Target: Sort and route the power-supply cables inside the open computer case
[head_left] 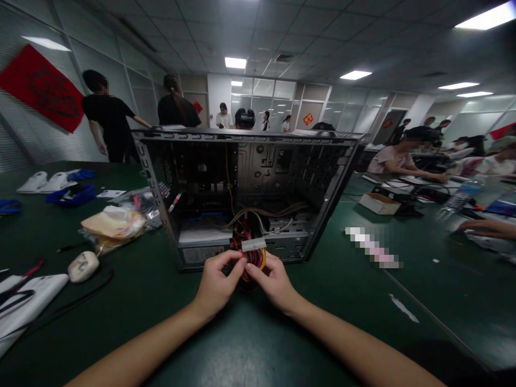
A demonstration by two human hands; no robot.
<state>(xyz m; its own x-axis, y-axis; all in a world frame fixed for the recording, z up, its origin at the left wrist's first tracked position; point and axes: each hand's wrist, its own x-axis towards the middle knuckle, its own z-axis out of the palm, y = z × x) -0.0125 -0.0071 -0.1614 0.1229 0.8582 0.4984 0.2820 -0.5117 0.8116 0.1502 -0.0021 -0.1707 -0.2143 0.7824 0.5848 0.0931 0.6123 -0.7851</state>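
Note:
An open computer case (pixel 258 135) stands in front of me, its inside facing my hands. Just before its lower edge, my left hand (pixel 220 282) and my right hand (pixel 276 282) come together on a bundle of coloured power cables (pixel 256 259). A wide white connector (pixel 253 244) tops that bundle and points up toward the case. Both thumbs press on the wires from the near side, with the fingers curled behind them. More wires (pixel 242 230) run back from there into the case. A power supply unit (pixel 203 254) with a label sits at the bottom left inside.
Left on the green table (pixel 153 322) are a plastic bag of parts (pixel 115 223), a white mouse-like object (pixel 83 266) and a blue tray (pixel 71 194). An open box (pixel 379 203) and a water bottle (pixel 463 194) stand at right. Other people work around the room.

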